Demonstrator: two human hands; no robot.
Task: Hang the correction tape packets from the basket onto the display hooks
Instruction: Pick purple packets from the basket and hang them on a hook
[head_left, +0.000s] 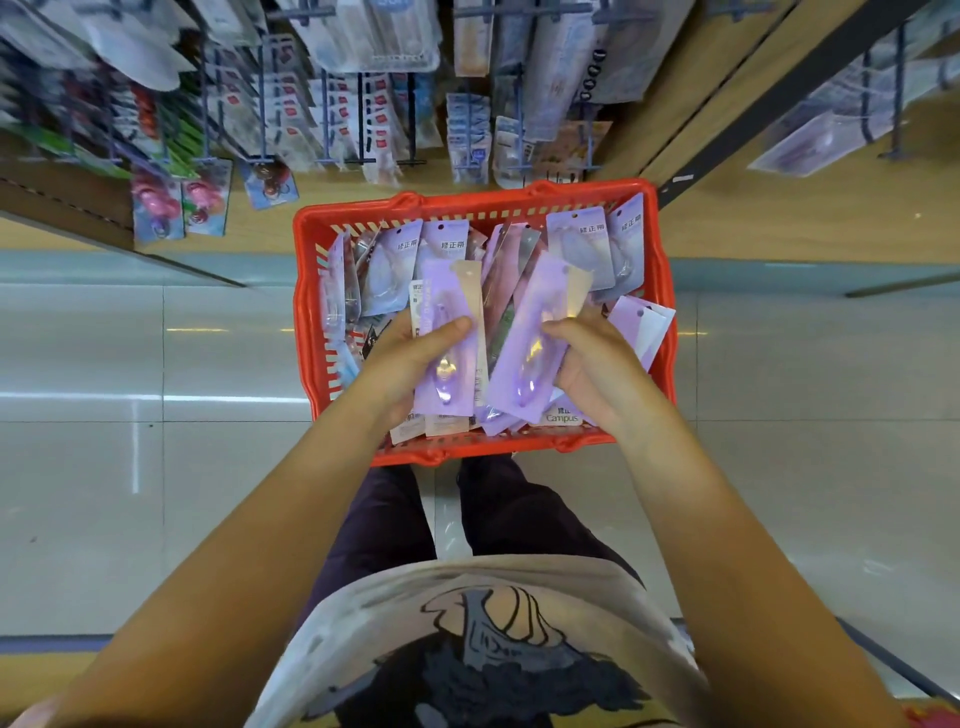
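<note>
A red basket (667, 312) sits on the pale tiled floor (156, 467), its far rim up against the foot of a wooden shelf unit (727, 228). It is full of correction tape packets (582, 249) — lilac cards, some standing along the far wall, others lying loose toward the near rim and the right wall.

Both hands are over the near half of the basket. The left hand (400, 364) grips a packet (449, 332) from its left edge, thumb curled across the front, the packet's hole end pointing toward the far rim. The right hand (592, 364) grips a second packet (540, 332) from its right edge, thumb on the front; this one tilts a little to the right. The two held packets lie side by side, near each other at their lower ends, above the loose ones in the basket.

Beyond the basket, the shelf's hooks (332, 130) carry rows of hanging stationery packs — blurred, so their kinds cannot be told. The person's dark trousers (384, 519) and printed shirt (467, 649) show below the near rim.
</note>
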